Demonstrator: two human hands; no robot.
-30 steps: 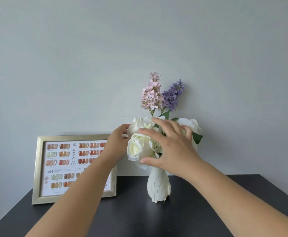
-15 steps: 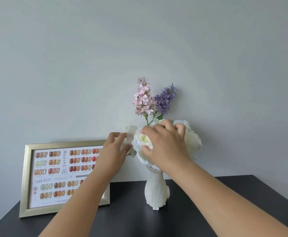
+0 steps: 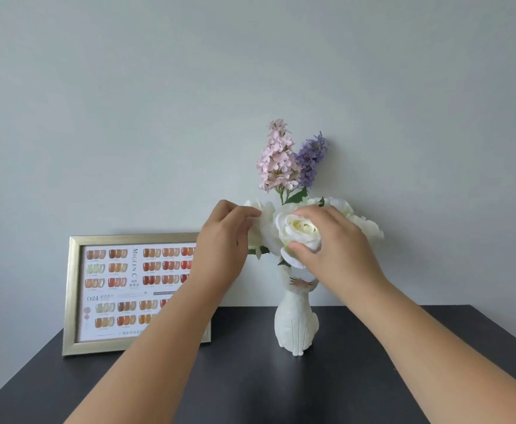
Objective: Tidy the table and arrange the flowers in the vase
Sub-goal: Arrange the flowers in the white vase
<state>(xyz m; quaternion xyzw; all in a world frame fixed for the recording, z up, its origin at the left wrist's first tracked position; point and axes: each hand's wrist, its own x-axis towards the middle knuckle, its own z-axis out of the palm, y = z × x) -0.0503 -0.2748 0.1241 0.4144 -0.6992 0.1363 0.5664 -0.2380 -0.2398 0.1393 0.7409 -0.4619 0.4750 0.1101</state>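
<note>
A white cat-shaped vase (image 3: pixel 295 324) stands on the black table (image 3: pixel 373 377) near the wall. It holds several white roses, a pink flower spike (image 3: pixel 276 160) and a purple flower spike (image 3: pixel 311 159). My right hand (image 3: pixel 336 249) cups the front white rose (image 3: pixel 298 232), thumb under it and fingers over its top. My left hand (image 3: pixel 224 240) pinches the petals of the left white rose (image 3: pixel 264 218). A third white rose (image 3: pixel 363 224) shows behind my right hand.
A gold-framed nail colour chart (image 3: pixel 128 289) leans against the grey wall at the left, partly covered by my left forearm. The table's right edge runs diagonally at the lower right.
My right hand slid from covering the front rose to its right side, so the bloom now shows. My left hand rose to the left rose's petals. The view shifted slightly.
</note>
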